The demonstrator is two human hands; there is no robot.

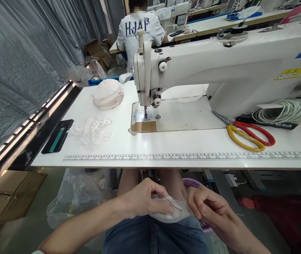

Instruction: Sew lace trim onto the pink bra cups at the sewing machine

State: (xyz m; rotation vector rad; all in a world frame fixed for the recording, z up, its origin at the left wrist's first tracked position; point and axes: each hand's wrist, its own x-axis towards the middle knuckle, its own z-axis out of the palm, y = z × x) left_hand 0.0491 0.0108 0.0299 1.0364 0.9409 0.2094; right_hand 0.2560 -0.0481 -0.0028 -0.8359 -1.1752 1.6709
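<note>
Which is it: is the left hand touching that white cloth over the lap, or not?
Touching. The head view shows the left hand gripping the white cloth, with the thumb pressed over it.

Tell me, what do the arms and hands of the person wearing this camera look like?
They are human arms, with no cables or markings visible. The left hand and right hand wear no gloves, and I see no rings, watch or bracelet. Both visible forearms are uncovered; a pale edge, possibly a sleeve, shows by the left one.
</note>
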